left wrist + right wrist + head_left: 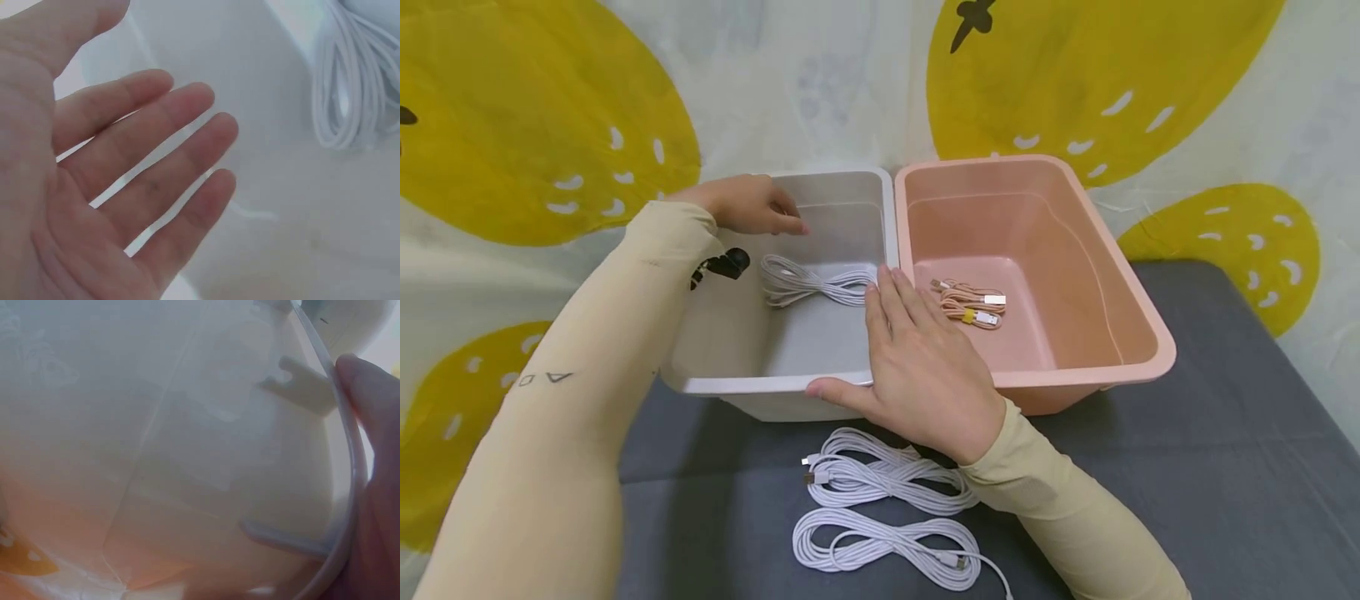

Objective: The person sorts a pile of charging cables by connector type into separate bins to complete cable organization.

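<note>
The white bin point(752, 367) and the pink bin point(1142, 325) stand side by side, walls touching, on the grey table point(1225, 467). The right hand point(917, 367) lies flat across their shared near corner, fingers straight, thumb hooked under the white rim; judged to steady both bins. The left hand point(748, 204) hovers over the white bin at 11 o'clock, fingers point(156, 144) spread wide and holding nothing.

Cable count:
- White bin: one white cable coil point(808, 283) on the floor.
- Pink bin: one pink cable bundle point(972, 304).
- Table, 6 o'clock of the bins: two white cable coils point(880, 517), touching, ungripped.

Like colours are grouped, apparently.
</note>
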